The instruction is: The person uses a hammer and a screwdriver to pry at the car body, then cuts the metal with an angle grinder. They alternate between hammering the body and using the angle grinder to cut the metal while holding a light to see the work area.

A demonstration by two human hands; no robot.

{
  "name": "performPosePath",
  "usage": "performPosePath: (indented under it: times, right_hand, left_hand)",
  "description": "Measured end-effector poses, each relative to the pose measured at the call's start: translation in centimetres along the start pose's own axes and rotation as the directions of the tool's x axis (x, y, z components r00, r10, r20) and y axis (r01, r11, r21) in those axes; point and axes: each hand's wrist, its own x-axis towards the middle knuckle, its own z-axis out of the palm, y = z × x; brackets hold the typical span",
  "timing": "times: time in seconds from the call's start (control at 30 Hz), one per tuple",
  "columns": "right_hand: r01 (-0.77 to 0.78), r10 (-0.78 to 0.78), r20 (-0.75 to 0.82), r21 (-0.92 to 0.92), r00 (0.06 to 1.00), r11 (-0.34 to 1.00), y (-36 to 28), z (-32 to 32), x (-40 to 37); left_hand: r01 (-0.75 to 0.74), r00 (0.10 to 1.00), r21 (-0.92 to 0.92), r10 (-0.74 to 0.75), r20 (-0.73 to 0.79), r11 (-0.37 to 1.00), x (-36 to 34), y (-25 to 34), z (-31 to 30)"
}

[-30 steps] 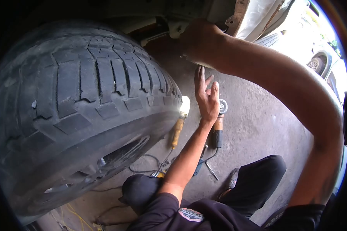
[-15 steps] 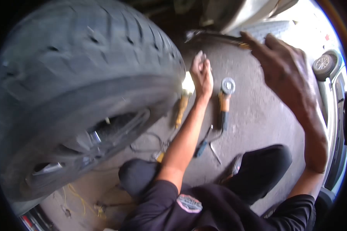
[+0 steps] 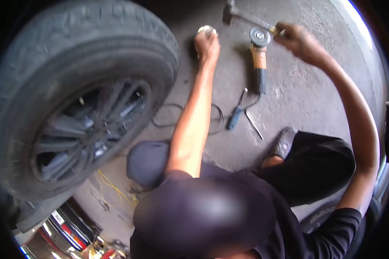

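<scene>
My left hand [image 3: 208, 46] is closed around a round, bright, shiny object [image 3: 207, 30] on or just above the floor, right of the large tyre [image 3: 112, 23]. Fingers hide much of that object. Up at the right, my right hand [image 3: 301, 44] grips the handle end of a hammer [image 3: 253, 19], whose head points left, above and to the right of my left hand. Between the two hands lies an angle grinder [image 3: 259, 58] with its disc towards the top of the view. Below it are a blue-handled tool [image 3: 234, 118] and a bent metal rod [image 3: 253, 124].
The wheel [image 3: 88, 129] fills the left side. A black cable [image 3: 220, 113] curves over the concrete floor [image 3: 298, 103]. Yellow string [image 3: 112, 185] and assorted metal parts lie at the lower left. My shod foot [image 3: 285, 142] rests near the rod.
The view has shifted downward. My left hand, earlier raised with nothing visible in it, now holds the shiny object. The hammer is still in my right hand, which appears nearer the grinder.
</scene>
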Motion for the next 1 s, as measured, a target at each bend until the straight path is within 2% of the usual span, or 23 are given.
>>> performPosePath:
  times: [0.03,0.1,0.13,0.17,0.23,0.3,0.33,0.37,0.43,0.47,0.5,0.57,0.63,0.67,0.77,0.8,0.83,0.9,0.93,1.0]
  right_hand:
    - [0.026,-0.026,-0.013,0.058,1.000,0.998,1.7,2.2,0.6]
    - [0.006,0.014,0.226,-0.087,0.974,0.996,0.1,1.6,1.9]
    - [0.012,0.015,0.234,-0.111,0.972,0.994,0.8,2.3,2.7]
    - [0.017,0.017,0.249,-0.133,0.968,0.991,1.7,3.8,3.8]
    - [-0.017,0.030,0.178,-0.069,0.984,0.997,2.7,7.1,5.8]
    - [-0.047,0.043,0.021,0.253,0.999,0.966,2.5,9.5,7.4]
    - [-0.166,0.115,0.127,0.538,0.985,0.827,1.8,10.1,7.8]
    - [-0.290,0.147,0.252,0.756,0.956,0.587,0.7,10.7,8.2]
    - [-0.174,0.174,0.150,0.976,0.973,0.132,-2.4,15.0,9.7]
    - [-0.178,0.154,0.194,0.978,0.969,-0.111,-4.6,15.1,9.5]
    - [-0.181,0.120,0.235,0.920,0.964,-0.348,-7.0,15.1,9.0]
    - [-0.129,0.032,0.185,0.788,0.982,-0.602,-9.8,15.7,9.1]
    - [-0.131,0.030,0.183,0.800,0.983,-0.585,-10.7,16.3,9.3]
    - [-0.140,0.021,0.196,0.767,0.980,-0.627,-11.2,16.4,9.7]
    - [-0.122,0.139,0.309,0.692,0.941,-0.712,-13.1,15.8,10.2]
    - [-0.124,0.095,0.331,0.582,0.939,-0.804,-13.7,15.2,9.9]
    - [-0.158,0.032,0.325,0.543,0.945,-0.825,-13.9,14.7,9.4]
    - [-0.186,-0.057,0.291,0.440,0.955,-0.879,-14.5,13.0,8.4]
    - [-0.198,-0.108,0.256,0.356,0.961,-0.913,-14.6,12.1,8.0]
    - [-0.237,-0.195,0.191,0.229,0.962,-0.944,-14.2,10.9,7.9]
  left_hand:
    - [0.067,0.998,-0.148,-0.069,-0.005,0.987,-0.4,2.1,-0.4]
    - [0.023,0.992,-0.137,-0.040,-0.123,0.990,-1.4,6.9,-0.2]
    - [-0.086,0.983,-0.094,0.069,-0.171,0.992,-0.1,6.0,-0.5]
    - [-0.190,0.969,-0.064,0.177,-0.173,0.980,-0.3,7.7,-0.7]
    - [-0.312,0.911,-0.005,0.298,-0.284,0.950,-1.1,13.2,0.1]
    - [-0.533,0.785,0.150,0.553,-0.279,0.833,-1.1,16.7,-0.3]
    - [-0.617,0.712,0.216,0.653,-0.256,0.757,-0.1,17.8,-0.8]
    - [-0.690,0.634,0.276,0.743,-0.217,0.669,0.8,18.8,-1.3]
    - [-0.679,0.661,0.324,0.741,-0.121,0.659,1.5,21.7,-1.2]
    - [-0.645,0.734,0.320,0.679,0.005,0.694,1.9,23.0,-1.4]
    - [-0.608,0.765,0.401,0.640,0.068,0.685,2.5,23.7,-1.7]
    - [-0.561,0.808,0.447,0.577,0.115,0.697,4.3,24.5,-2.4]
    - [-0.504,0.845,0.518,0.518,0.132,0.691,4.7,25.6,-2.7]
    - [-0.490,0.855,0.557,0.495,0.155,0.670,4.6,26.2,-2.3]
    - [-0.458,0.878,0.635,0.429,0.212,0.622,4.5,26.8,-1.9]
    - [-0.465,0.875,0.645,0.425,0.231,0.607,4.7,26.7,-2.0]
    - [-0.453,0.882,0.662,0.406,0.237,0.597,4.7,26.5,-1.9]
    - [-0.478,0.859,0.666,0.463,0.218,0.573,4.6,26.1,-1.5]
    - [-0.515,0.825,0.687,0.516,0.232,0.514,4.8,25.7,-1.2]
    - [-0.508,0.816,0.704,0.538,0.210,0.496,4.7,25.1,-0.8]
